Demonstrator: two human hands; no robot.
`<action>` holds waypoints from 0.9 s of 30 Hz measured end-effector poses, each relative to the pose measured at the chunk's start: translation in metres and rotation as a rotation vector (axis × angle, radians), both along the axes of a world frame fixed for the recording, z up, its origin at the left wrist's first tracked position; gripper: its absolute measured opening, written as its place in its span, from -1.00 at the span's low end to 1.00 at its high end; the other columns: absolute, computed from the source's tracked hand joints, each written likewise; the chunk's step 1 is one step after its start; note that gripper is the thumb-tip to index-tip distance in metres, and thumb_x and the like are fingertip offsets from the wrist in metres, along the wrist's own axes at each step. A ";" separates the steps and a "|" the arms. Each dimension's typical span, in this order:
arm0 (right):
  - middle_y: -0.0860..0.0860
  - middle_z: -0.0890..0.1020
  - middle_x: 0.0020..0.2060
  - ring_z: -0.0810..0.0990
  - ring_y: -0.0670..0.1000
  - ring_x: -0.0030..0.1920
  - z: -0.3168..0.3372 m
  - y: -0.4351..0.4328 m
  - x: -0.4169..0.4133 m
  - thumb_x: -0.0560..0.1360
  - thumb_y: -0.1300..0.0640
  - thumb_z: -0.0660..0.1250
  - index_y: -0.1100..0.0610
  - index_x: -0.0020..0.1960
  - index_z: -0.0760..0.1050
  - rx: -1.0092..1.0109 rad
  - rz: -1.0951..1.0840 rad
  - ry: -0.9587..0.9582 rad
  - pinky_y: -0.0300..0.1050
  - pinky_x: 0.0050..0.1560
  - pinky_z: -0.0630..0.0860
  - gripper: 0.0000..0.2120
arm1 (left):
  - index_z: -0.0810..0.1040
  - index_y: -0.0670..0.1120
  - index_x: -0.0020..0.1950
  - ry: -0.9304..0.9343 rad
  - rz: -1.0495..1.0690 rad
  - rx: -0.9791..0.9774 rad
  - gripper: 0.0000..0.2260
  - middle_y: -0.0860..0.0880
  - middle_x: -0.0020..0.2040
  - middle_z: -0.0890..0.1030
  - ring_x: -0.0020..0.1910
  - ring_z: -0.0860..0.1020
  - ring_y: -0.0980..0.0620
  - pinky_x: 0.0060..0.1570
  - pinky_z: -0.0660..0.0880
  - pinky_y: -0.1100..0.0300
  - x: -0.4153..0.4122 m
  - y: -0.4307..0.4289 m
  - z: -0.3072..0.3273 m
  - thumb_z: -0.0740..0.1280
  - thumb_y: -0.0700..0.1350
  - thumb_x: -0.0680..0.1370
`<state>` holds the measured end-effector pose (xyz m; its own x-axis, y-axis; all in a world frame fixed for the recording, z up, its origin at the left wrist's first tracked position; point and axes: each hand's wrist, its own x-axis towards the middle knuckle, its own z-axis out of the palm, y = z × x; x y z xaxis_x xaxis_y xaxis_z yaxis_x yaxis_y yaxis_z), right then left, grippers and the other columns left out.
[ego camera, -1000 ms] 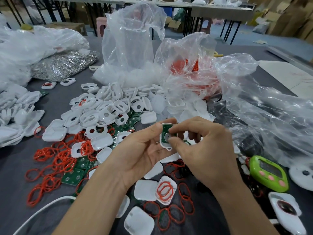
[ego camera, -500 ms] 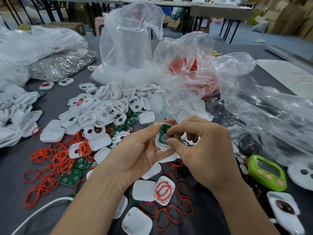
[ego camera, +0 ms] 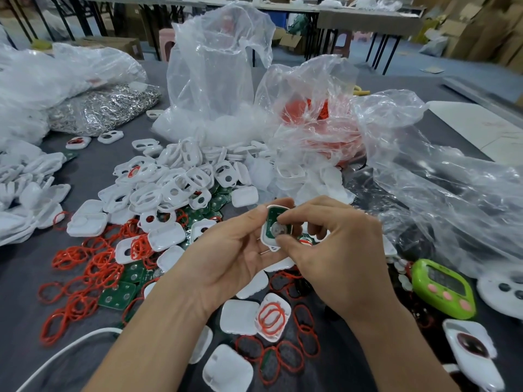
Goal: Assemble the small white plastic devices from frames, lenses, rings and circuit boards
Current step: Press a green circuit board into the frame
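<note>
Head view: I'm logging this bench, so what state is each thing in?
White plastic frame with green circuit board: held up in both hands, board inside.
Left hand: grips the frame.
Right hand: pinches the frame, fingertips on the board.
Tall clear plastic bag: standing upright.
Lime-green plastic timer: lying flat, screen up.
White plastic shell: holds orange rings.

Black-legged tables point(ego camera: 368, 21), cardboard boxes point(ego camera: 481, 26), blue-grey floor point(ego camera: 418, 60).

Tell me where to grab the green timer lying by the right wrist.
Probably from above with the right hand: the green timer lies face up, so pinch its rounded near and far edges; a white round part crowds its right end.
</note>
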<state>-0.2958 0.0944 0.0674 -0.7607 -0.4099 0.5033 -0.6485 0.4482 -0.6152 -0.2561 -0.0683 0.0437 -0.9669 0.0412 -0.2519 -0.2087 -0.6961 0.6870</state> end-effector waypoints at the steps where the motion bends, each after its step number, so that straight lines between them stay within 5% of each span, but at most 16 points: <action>1: -0.21 0.65 -0.23 0.54 -0.17 -0.21 0.000 0.000 0.000 0.29 0.15 0.68 -0.05 -0.08 0.75 -0.003 0.002 -0.004 -0.43 -0.18 0.43 -0.75 | 0.68 -0.22 0.23 0.002 0.001 0.008 -0.67 -0.21 0.28 0.65 0.21 0.67 -0.10 0.28 0.56 -0.12 0.000 0.000 0.000 0.32 -0.09 0.56; 27: -0.23 0.61 -0.27 0.52 -0.27 -0.21 0.006 0.003 0.001 0.31 0.16 0.67 -0.06 -0.11 0.74 0.030 0.009 -0.019 -0.52 -0.15 0.37 -0.77 | 0.70 -0.23 0.19 0.005 -0.004 0.037 -0.69 -0.23 0.26 0.66 0.17 0.69 -0.12 0.22 0.60 -0.09 0.000 0.002 0.000 0.33 -0.11 0.54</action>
<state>-0.2950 0.0974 0.0730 -0.7661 -0.4318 0.4760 -0.6411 0.4606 -0.6139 -0.2558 -0.0661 0.0439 -0.9679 0.0542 -0.2455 -0.2081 -0.7203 0.6617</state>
